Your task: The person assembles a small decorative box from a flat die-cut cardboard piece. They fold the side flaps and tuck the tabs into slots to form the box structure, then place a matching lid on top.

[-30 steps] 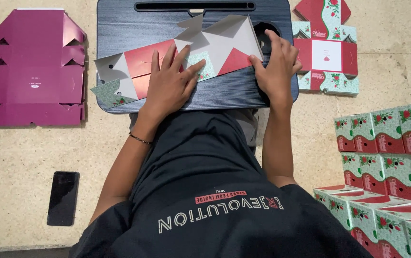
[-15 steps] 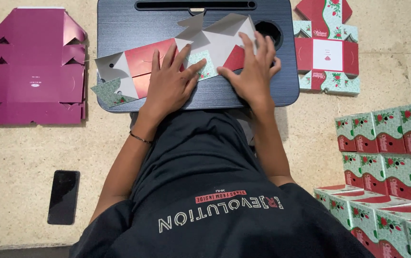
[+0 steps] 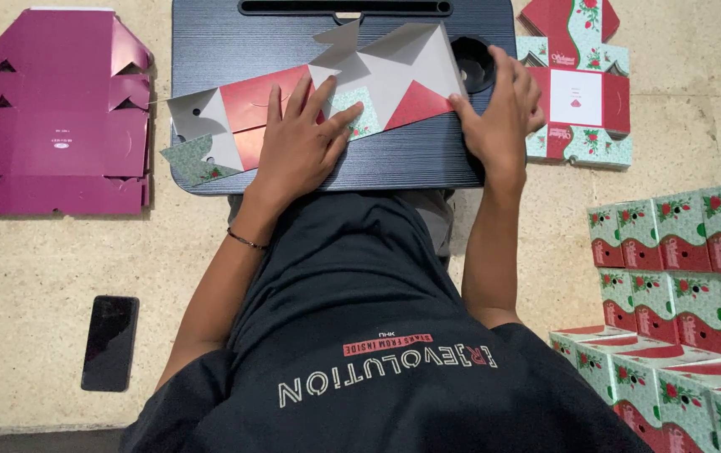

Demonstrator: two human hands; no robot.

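Observation:
A flat cardboard box blank (image 3: pixel 394 80), red, white and green with a flower print, lies across a dark lap tray (image 3: pixel 234 42). My left hand (image 3: pixel 297 138) presses flat on the blank's middle, fingers spread. My right hand (image 3: pixel 499 113) rests at the blank's right edge, fingertips touching a folded white flap near the tray's round cup hole (image 3: pixel 471 63). Neither hand grips anything.
A magenta flat box blank (image 3: pixel 58 109) lies on the floor at the left. Another printed blank (image 3: pixel 578 92) lies right of the tray. Several folded green and red boxes (image 3: pixel 679 243) are stacked at the right. A black phone (image 3: pixel 110 342) lies lower left.
My right hand slid left over the blank's right flap, then went back to the right edge. The left hand stayed pressed on the middle.

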